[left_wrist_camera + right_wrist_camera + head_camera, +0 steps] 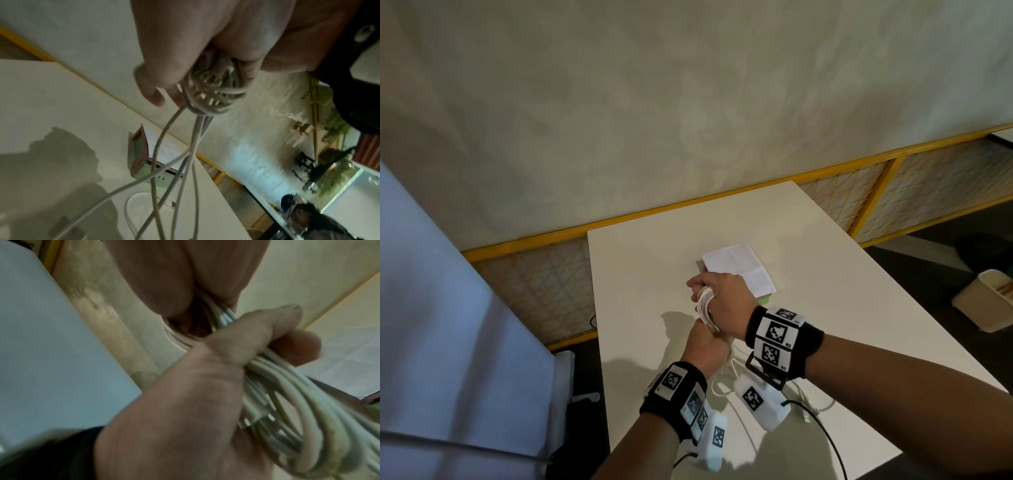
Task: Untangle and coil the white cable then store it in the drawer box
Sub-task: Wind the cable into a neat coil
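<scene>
The white cable (705,308) is bundled into a coil of several loops above the white table (842,274). My right hand (722,294) grips the top of the coil. My left hand (705,346) grips its lower part, fingers curled round the loops (211,94). Loose strands hang from the bundle to the table, and a USB plug (806,418) lies near the front edge. In the right wrist view the coil (298,394) runs through both fists. The small drawer box (739,270), white on top with a green front (144,172), stands just behind my hands.
A yellow-framed mesh railing (688,205) runs behind the table against a pale wall. A blue-white panel (448,308) stands to the left. A white bin (986,301) sits on the floor at the right. A black cord (828,438) trails over the table's front edge.
</scene>
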